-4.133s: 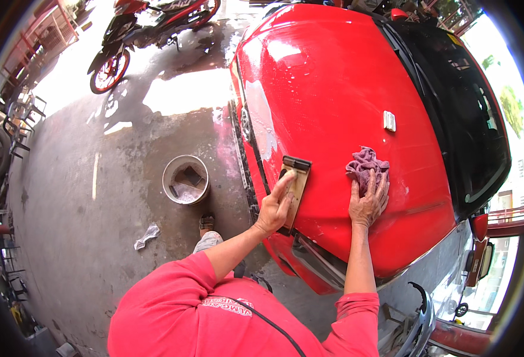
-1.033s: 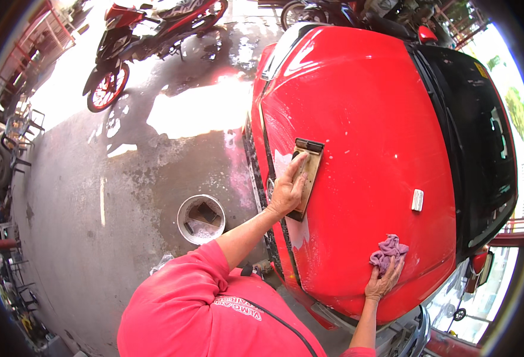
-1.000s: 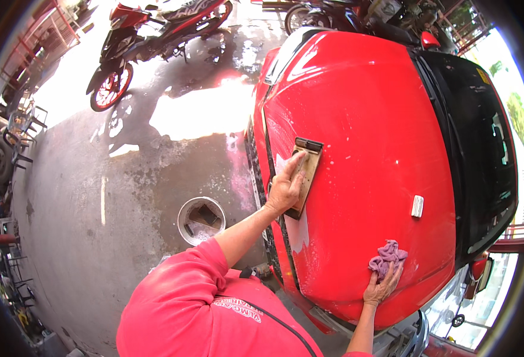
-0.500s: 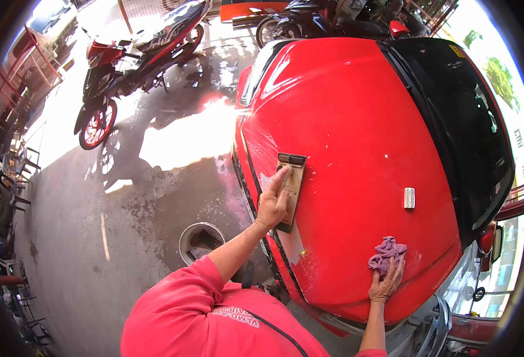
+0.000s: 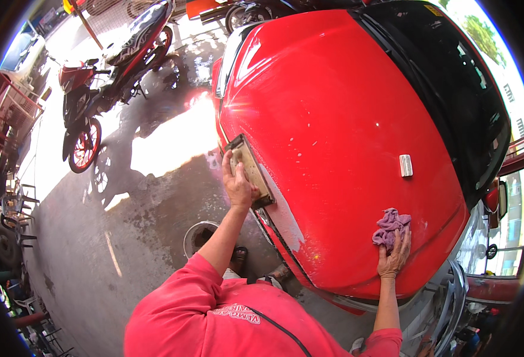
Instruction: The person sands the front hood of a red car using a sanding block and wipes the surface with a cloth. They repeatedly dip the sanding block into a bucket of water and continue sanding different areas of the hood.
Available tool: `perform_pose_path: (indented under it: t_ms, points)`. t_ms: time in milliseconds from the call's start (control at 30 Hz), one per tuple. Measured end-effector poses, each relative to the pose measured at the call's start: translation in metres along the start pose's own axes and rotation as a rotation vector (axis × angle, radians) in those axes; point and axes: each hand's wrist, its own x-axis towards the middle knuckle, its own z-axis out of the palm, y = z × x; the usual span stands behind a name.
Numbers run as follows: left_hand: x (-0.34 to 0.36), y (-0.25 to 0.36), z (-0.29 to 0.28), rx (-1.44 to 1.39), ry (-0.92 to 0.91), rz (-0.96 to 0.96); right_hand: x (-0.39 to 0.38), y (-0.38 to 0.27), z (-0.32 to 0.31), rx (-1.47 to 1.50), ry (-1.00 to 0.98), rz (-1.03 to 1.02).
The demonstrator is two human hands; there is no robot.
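Observation:
My left hand (image 5: 240,184) grips a flat, tan sanding block (image 5: 250,169), laid at a slant along the front edge of a red car hood (image 5: 327,113). A pale, wet-looking patch (image 5: 282,220) runs down the hood beside the block. On the right part of the hood, my right hand (image 5: 394,256) bears on a crumpled purple cloth (image 5: 391,226), its fingers curled onto the cloth's lower side. A small whitish block (image 5: 406,165) lies loose farther up the hood, near the black windshield (image 5: 446,77).
Below the car's front a white bucket (image 5: 191,238) stands on the concrete floor (image 5: 89,256), partly hidden by my left arm. A red-and-black motorbike (image 5: 113,77) is parked at upper left. Chairs and a tire (image 5: 6,241) line the left side; loose body panels (image 5: 455,303) lie lower right.
The sanding block and my left hand have shifted left toward the hood's front edge, and the block now slants more. Since the oldest frame, cloth and right hand have moved slightly nearer me.

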Motion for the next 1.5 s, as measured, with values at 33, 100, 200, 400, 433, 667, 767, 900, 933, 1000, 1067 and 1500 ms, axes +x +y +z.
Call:
perform_pose_path:
  t_ms: [33,100,200,400,433,667,767,900,933,1000,1067,1500]
  points:
    - [0.022,0.006,0.01,0.015,0.005,0.003,-0.001,0.003,0.0,0.0,0.015,0.0]
    - [0.09,0.044,0.039,0.001,0.098,-0.039,-0.002,-0.001,-0.001,0.028,-0.001,-0.001]
    - [0.173,0.074,0.047,-0.058,0.181,0.034,0.011,-0.005,0.005,0.066,0.011,-0.031]
    - [0.002,0.013,0.01,-0.185,-0.041,-0.015,0.001,0.004,-0.003,0.047,-0.01,-0.022]
    - [-0.045,0.007,0.003,-0.208,-0.021,-0.05,0.003,0.003,-0.004,0.052,-0.018,-0.023]
    - [0.074,0.04,0.028,-0.109,0.09,0.013,0.01,0.003,0.0,0.086,-0.021,-0.048]
    - [0.08,0.055,0.041,-0.055,0.134,0.018,0.01,0.007,0.002,0.149,-0.007,-0.089]
    - [-0.086,-0.003,0.021,-0.108,0.068,0.016,0.02,0.038,-0.007,0.236,-0.056,-0.251]
    - [-0.146,-0.008,0.02,-0.087,0.072,-0.02,0.023,0.046,-0.01,0.246,-0.078,-0.301]
    - [-0.234,-0.027,0.015,-0.108,0.037,-0.062,0.026,0.049,-0.011,0.261,-0.046,-0.31]
    - [-0.229,-0.025,0.021,-0.124,0.035,-0.046,0.021,0.049,-0.012,0.279,-0.03,-0.296]
    - [-0.351,-0.039,0.058,-0.015,0.042,-0.02,0.021,0.056,-0.003,0.317,0.039,-0.263]
